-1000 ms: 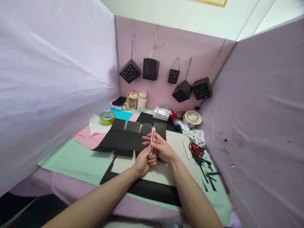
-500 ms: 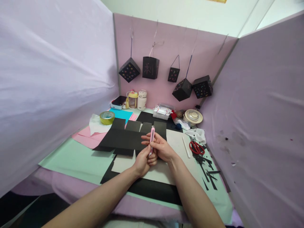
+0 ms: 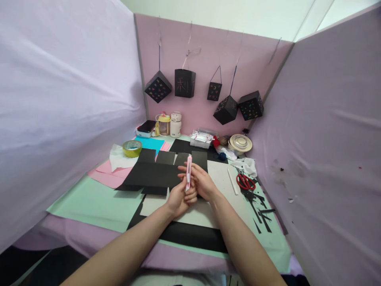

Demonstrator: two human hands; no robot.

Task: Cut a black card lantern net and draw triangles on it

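A pink utility knife (image 3: 188,171) stands nearly upright between both hands, above the table's middle. My left hand (image 3: 178,201) is closed round its lower end. My right hand (image 3: 200,181) pinches its middle from the right, with fingers curled over it. Just behind the hands lies a cut black paper sheet (image 3: 154,173) with flaps along its far edge. Under the hands are a grey cutting board (image 3: 205,212) and more black paper (image 3: 193,236).
Red scissors (image 3: 245,182) and black paper scraps (image 3: 258,206) lie to the right. A yellow tape roll (image 3: 132,148), pink paper (image 3: 108,174), a white cloth and jars sit at the back left. Several black paper lanterns (image 3: 226,110) hang on the back wall. Fabric partitions close in both sides.
The hands and knife have stayed together, shifting slightly up and left in view as the head turned a little. The grip is unchanged.
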